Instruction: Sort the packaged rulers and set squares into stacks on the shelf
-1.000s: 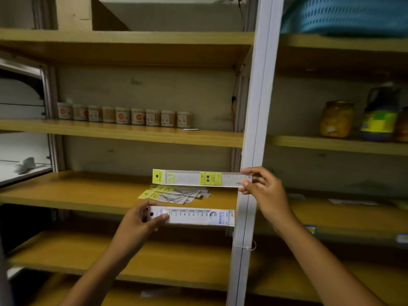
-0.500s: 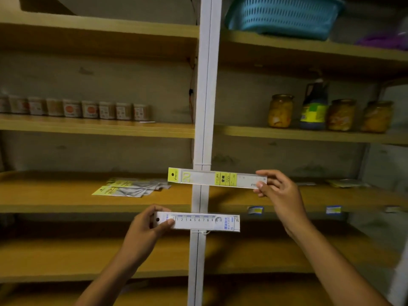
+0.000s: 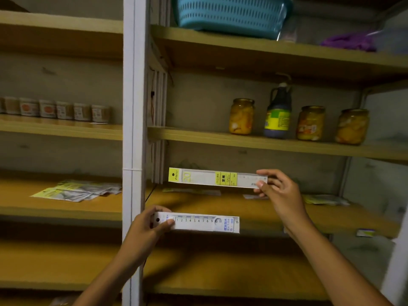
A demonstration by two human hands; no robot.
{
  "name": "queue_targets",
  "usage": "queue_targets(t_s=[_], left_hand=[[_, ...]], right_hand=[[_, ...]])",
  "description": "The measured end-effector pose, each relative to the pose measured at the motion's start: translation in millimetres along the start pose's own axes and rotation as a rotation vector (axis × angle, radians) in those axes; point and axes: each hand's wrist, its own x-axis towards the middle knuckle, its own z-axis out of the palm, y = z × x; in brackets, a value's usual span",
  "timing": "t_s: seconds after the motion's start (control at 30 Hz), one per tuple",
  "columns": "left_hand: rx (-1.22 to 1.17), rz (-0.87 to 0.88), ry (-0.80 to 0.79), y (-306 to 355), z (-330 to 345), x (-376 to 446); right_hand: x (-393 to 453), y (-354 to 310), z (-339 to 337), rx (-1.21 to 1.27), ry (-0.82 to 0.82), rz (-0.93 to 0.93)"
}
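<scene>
Each hand pinches one packaged ruler by its end, left hand (image 3: pixel 148 226) the short ruler (image 3: pixel 198 224), right hand (image 3: pixel 280 191) the long ruler (image 3: pixel 216 178), apparently held apart for sorting onto the shelf (image 3: pixel 265 215)

Shelving splits at an upright post (image 3: pixel 133 129), bays on either side. Left bay, middle shelf: a pile of packaged set squares (image 3: pixel 77 191) lying flat; the shelf above has a row of small jars (image 3: pixel 55 109). Right bay: basket (image 3: pixel 229 16) up top, then three jars (image 3: pixel 241 116) with a bottle (image 3: pixel 278 111) standing between the first and second. Below those, a few flat packets (image 3: pixel 192 191) lie on the shelf (image 3: pixel 254 208) (hard to tell which kind). Held in front of that shelf: the left hand (image 3: pixel 148 230) has one packaged ruler (image 3: pixel 198 224) low down, the right hand (image 3: pixel 280 193) another packaged ruler (image 3: pixel 216 178) higher up, both level.
</scene>
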Motion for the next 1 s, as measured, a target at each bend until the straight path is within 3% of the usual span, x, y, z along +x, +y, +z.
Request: queue_targets(t_s=[0.33, 0.8, 1.0], left_hand=[[0.028, -0.047, 0.037, -19, 49, 40], [0.034, -0.089, 0.086, -67, 46, 118], [0.033, -0.134, 0.105, -75, 55, 135]], right_hand=[[53, 57, -33, 0.017, -0.039, 0.028], [156, 160, 44, -0.005, -0.142, 0.136], [191, 202, 55, -0.095, -0.283, 0.117]])
